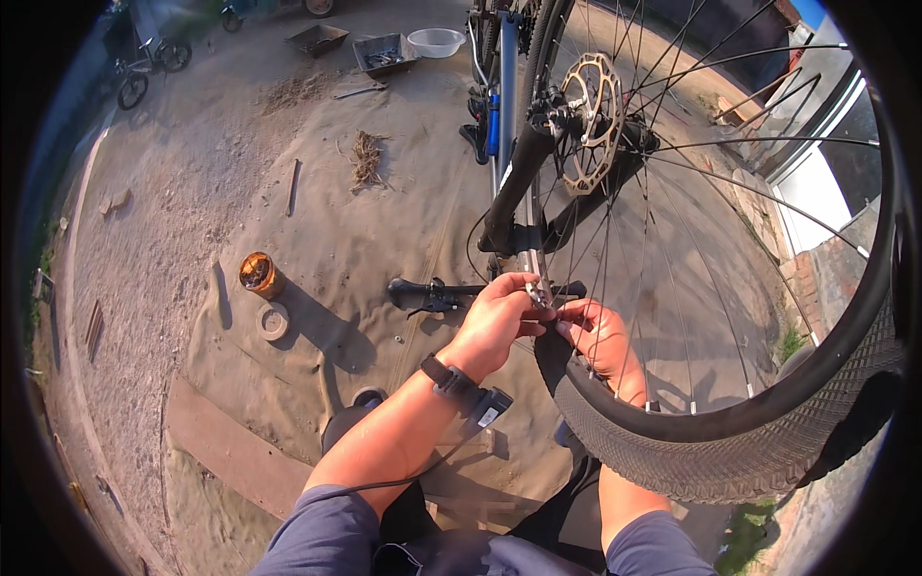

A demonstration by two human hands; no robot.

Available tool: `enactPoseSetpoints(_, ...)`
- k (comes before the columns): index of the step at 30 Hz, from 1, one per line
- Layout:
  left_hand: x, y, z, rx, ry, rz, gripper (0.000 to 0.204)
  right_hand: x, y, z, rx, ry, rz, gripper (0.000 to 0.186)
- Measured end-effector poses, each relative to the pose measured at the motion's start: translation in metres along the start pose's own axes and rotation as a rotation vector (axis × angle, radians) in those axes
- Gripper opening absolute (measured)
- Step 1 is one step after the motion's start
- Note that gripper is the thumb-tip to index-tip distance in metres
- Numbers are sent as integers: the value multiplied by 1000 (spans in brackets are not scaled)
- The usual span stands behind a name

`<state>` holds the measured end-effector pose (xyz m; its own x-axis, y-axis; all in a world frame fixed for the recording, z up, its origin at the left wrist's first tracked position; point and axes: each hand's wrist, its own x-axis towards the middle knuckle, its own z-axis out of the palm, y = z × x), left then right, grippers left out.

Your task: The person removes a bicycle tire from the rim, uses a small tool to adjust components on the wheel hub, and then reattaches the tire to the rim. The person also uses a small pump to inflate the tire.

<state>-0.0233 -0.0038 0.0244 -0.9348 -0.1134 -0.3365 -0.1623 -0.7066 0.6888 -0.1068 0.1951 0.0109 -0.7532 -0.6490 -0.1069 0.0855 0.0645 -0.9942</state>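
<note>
A bicycle wheel (pixel 672 418) with black rim, thin spokes and a knobbly tyre fills the right side, mounted in a black fork (pixel 519 178). Beside its hub sits a perforated disc brake rotor (pixel 592 123). My left hand (pixel 499 322) is closed at the wheel's near-left edge, fingertips pinched by a small silvery metal part (pixel 538 291). Close against it, my right hand (pixel 597 338) pinches at the rim, seen through the spokes; the tyre covers part of that forearm. What lies between either hand's fingertips is too small to make out. A handlebar (pixel 456 290) lies low behind my hands.
A rusty can (pixel 259 274) stands left on the ground sheet, near a round lid-like piece (pixel 273 321). A flat board (pixel 235 451) lies at lower left. Farther off are a metal tray (pixel 382 53), a white basin (pixel 436 42) and dry straw (pixel 365 159). Walls stand at right.
</note>
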Motion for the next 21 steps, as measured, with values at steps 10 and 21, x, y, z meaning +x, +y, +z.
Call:
enactPoseSetpoints(10,-3,2,3,-92,-71,-31,47,-5,-4,-4,20,-38,80,24)
enactPoseSetpoints(21,-10,81,38,234,-64,340,27,-1,-25,6,-216,77,174,19)
